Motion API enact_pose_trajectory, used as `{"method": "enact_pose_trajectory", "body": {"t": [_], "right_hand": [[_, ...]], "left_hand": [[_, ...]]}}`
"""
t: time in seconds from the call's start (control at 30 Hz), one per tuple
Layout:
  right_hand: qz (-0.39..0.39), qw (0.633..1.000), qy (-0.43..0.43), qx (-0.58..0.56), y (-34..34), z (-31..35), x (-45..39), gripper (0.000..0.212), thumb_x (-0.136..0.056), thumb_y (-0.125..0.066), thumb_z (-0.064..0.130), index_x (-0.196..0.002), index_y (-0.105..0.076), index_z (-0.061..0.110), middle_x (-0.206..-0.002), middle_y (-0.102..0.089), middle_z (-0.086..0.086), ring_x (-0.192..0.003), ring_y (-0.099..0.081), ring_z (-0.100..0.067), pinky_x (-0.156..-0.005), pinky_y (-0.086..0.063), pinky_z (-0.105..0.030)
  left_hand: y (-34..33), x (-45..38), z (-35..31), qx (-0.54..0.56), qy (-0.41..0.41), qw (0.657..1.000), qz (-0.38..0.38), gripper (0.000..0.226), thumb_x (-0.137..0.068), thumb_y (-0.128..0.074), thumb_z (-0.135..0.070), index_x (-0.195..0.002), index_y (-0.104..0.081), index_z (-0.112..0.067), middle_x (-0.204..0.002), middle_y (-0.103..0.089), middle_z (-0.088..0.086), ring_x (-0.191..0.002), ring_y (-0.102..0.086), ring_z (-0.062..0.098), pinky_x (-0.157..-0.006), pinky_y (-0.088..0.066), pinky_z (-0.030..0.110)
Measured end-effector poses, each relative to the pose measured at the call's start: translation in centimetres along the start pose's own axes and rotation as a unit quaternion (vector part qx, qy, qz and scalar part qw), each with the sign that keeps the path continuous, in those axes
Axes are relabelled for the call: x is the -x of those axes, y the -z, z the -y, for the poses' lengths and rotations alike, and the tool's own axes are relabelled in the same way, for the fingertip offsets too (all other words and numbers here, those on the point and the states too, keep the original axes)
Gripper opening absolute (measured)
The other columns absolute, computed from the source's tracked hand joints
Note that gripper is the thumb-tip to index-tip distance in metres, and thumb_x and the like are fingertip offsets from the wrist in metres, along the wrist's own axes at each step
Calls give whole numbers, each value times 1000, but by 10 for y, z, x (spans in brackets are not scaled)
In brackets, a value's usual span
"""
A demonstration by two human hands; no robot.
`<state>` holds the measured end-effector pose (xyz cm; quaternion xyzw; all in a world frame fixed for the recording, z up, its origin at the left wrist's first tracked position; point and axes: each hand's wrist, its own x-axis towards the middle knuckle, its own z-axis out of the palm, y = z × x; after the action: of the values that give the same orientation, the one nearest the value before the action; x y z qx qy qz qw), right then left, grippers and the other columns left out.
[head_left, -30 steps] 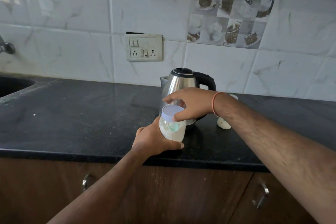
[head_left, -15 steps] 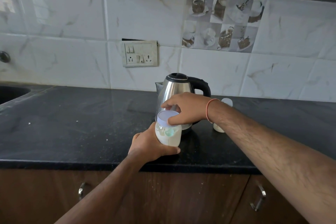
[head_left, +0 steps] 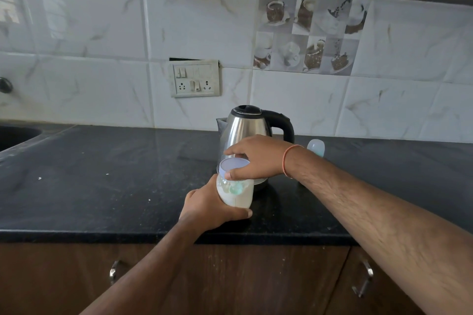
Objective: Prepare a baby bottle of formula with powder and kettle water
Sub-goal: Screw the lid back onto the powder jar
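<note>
Left hand point(head_left: 204, 206) wraps around the lower body of the baby bottle point(head_left: 235, 192), holding it just above the front of the black counter point(head_left: 102, 174). Right hand point(head_left: 256, 156) sits on top, thumb and fingers clamped around the pale cap point(head_left: 234, 164). The bottle looks milky white inside. Right behind stands the steel kettle point(head_left: 245, 125), with a small clear cover point(head_left: 316, 148) on the counter beside it.

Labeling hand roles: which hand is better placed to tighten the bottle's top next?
Right. The right hand already grips the cap from above, while the left hand wraps the bottle body, steadying it.
</note>
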<state>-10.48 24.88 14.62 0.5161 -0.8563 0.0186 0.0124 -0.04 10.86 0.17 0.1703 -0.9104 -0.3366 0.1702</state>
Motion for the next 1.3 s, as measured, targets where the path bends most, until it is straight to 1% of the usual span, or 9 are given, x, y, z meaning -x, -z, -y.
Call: {"method": "enact_pose_trajectory", "body": {"t": [0.1, 0.27, 0.33, 0.5, 0.67, 0.87, 1.07, 1.23, 1.3], "right_hand": [[-1, 1000, 5, -5, -1, -2, 1, 79, -91, -66, 74, -156, -55, 30, -150, -63, 7, -131, -60, -16, -105, -52, -39], [5, 998, 27, -63, 4, -9, 8, 72, -93, -75, 49, -159, -48, 39, -146, -60, 18, -117, -55, -4, -91, -44, -22], [-4, 999, 26, -35, 2, -6, 7, 68, -94, -72, 59, -156, -52, 40, -138, -62, 17, -116, -58, -7, -85, -43, -21], [-19, 999, 1, 44, 0, -1, 5, 78, -89, -51, 88, -150, -56, 40, -149, -58, 10, -130, -58, -17, -101, -50, -40], [0, 999, 29, -35, 8, -7, 7, 66, -96, -70, 47, -158, -50, 38, -153, -58, 17, -117, -53, -3, -89, -40, -22], [-8, 999, 5, 43, 3, -4, 3, 77, -95, -52, 81, -156, -52, 35, -150, -57, 8, -129, -58, -17, -97, -50, -37], [13, 998, 23, -50, 7, -8, 4, 69, -94, -72, 51, -158, -49, 44, -135, -62, 21, -104, -60, -2, -83, -45, -22], [-8, 999, 3, 33, -2, -4, 0, 79, -91, -57, 83, -157, -48, 40, -155, -52, 7, -135, -55, -18, -101, -47, -38], [-8, 1000, 11, 3, 0, -5, 3, 78, -91, -62, 78, -159, -46, 43, -160, -49, 13, -127, -56, -7, -100, -46, -32]], "left_hand": [[1, 2, 0, 5, 0, 1000, -1, 109, -48, -86, -83, -142, -44, -50, -121, -66, -28, -117, -63, 7, -110, -51, 38], [0, 0, 0, -6, 1, 1000, 4, 110, -46, -83, -87, -142, -44, -50, -124, -66, -28, -118, -63, 6, -111, -50, 41], [0, 0, 0, -5, -1, 1000, 1, 110, -46, -84, -86, -142, -44, -50, -123, -66, -28, -117, -64, 6, -110, -51, 40], [0, 2, 0, 4, 2, 1000, -3, 109, -46, -86, -85, -141, -45, -51, -119, -67, -28, -116, -63, 6, -110, -51, 37], [0, -1, 0, -7, 2, 1000, 0, 108, -46, -84, -86, -141, -45, -51, -119, -67, -29, -116, -65, 6, -109, -51, 38], [1, 1, -1, -4, 1, 1000, 2, 110, -49, -86, -83, -144, -43, -51, -119, -66, -28, -114, -63, 6, -109, -51, 37], [2, 1, -1, -9, 1, 1000, -2, 107, -48, -85, -84, -142, -45, -49, -120, -67, -28, -114, -64, 6, -109, -51, 38], [2, 2, -3, 2, 4, 1000, 2, 107, -50, -88, -80, -142, -44, -48, -114, -63, -28, -114, -62, 8, -109, -52, 37], [2, 2, -2, 0, 5, 1000, 1, 108, -49, -87, -82, -142, -43, -49, -115, -63, -29, -115, -63, 8, -108, -52, 38]]}}
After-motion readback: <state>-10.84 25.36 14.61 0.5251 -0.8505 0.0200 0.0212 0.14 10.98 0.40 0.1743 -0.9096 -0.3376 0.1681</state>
